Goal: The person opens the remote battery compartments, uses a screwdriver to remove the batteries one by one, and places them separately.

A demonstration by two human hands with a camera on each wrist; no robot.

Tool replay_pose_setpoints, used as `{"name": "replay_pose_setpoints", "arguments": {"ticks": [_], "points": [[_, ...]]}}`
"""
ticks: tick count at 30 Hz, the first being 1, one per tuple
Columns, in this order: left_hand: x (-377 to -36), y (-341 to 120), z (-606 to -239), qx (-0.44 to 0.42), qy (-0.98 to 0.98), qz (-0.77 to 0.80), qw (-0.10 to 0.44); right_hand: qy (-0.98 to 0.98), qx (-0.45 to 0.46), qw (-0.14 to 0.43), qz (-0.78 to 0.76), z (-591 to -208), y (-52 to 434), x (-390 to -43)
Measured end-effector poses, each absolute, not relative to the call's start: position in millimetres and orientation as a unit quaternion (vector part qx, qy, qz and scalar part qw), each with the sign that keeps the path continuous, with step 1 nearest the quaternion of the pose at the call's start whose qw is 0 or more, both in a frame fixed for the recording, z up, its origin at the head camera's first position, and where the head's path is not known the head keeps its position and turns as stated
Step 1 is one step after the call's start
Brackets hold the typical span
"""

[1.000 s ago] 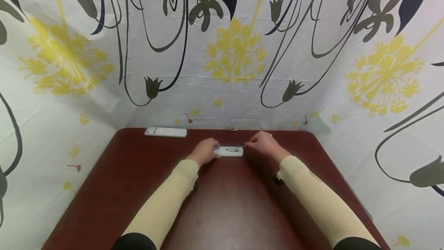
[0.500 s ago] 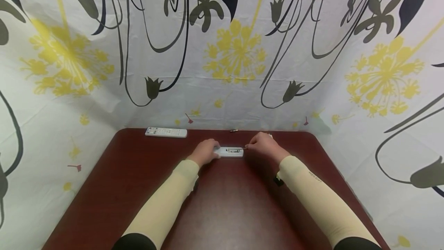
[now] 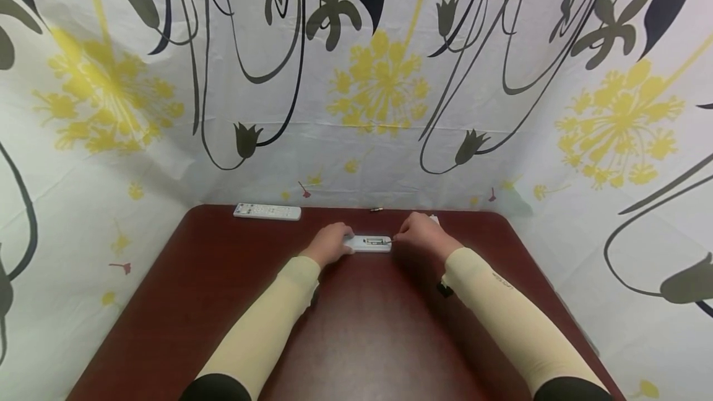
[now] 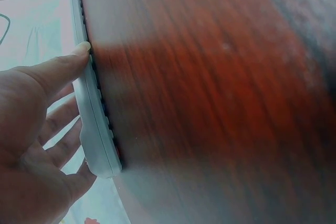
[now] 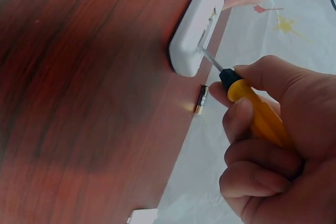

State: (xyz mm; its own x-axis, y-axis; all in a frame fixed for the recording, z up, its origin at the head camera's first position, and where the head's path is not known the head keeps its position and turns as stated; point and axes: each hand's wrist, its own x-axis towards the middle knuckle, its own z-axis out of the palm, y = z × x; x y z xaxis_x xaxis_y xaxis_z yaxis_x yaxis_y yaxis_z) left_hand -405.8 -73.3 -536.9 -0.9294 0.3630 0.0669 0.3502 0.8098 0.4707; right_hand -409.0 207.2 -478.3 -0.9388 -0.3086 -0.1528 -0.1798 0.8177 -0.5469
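Observation:
A white remote control (image 3: 382, 248) lies buttons down on the table, its battery compartment uncovered and facing up. My left hand (image 3: 328, 244) grips its left part, thumb on the near edge and fingers along the far one; the left wrist view shows the row of buttons underneath. In my right hand (image 3: 426, 234) I hold a small screwdriver (image 5: 268, 121) by its yellow and black handle, with fingers curled round it. The metal shaft (image 5: 212, 60) slants to the compartment, its tip right at the end of the opening.
A second white remote (image 3: 267, 211) lies at the table's back left. One battery (image 5: 201, 99) rests by the back edge, beyond the held remote. A small white piece (image 5: 143, 216) lies behind my right hand. Patterned fabric (image 3: 356, 166) hangs around the table (image 3: 250, 246).
My right hand has shifted slightly, bringing the screwdriver tip a little lower and closer to me at the compartment's right end. The left hand and the remote stay in place.

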Motion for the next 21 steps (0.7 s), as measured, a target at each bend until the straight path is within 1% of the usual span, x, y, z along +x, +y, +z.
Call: {"name": "replay_pose_setpoints", "arguments": {"ticks": [5, 9, 13, 21], "points": [[-408, -73, -539, 0.189, 0.951, 0.243, 0.012, 0.955, -0.144, 0.117, -0.232, -469, 198, -410], [-408, -74, -539, 0.193, 0.951, 0.242, 0.011, 0.967, -0.161, 0.117, -0.159, -459, 184, -416], [-409, -75, -540, 0.195, 0.951, 0.241, 0.011, 0.977, -0.167, 0.103, -0.082, -450, 169, -422], [-413, -74, -543, 0.196, 0.953, 0.232, 0.011, 0.98, -0.168, 0.103, -0.037, -441, 152, -425]]}}
